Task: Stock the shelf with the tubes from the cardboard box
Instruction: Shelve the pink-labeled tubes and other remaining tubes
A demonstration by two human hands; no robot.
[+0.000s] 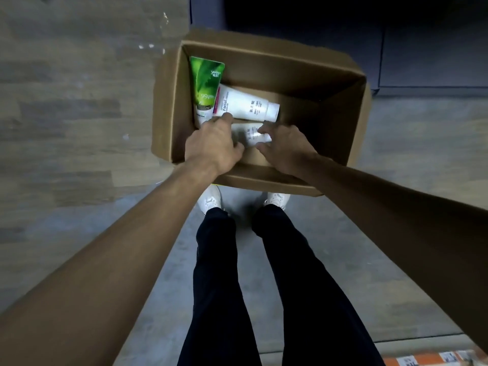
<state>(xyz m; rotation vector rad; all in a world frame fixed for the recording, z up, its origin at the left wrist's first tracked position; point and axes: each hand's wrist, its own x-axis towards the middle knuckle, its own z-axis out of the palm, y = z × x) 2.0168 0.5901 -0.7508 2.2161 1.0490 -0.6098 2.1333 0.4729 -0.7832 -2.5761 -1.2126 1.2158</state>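
Three tubes show in the cardboard box [351,122], so we judge stocking unfinished; how many are already shelved we can't tell. We have both hands down inside. Our left hand [211,143] and right hand [285,146] close on the blurred small white tube [250,134] from either side, fingers curled at it; a firm pinch we can't confirm. Just beyond the grip lies the white facial tube [245,104]; beyond-left of it, the green tube [206,85]. No shelf in view.
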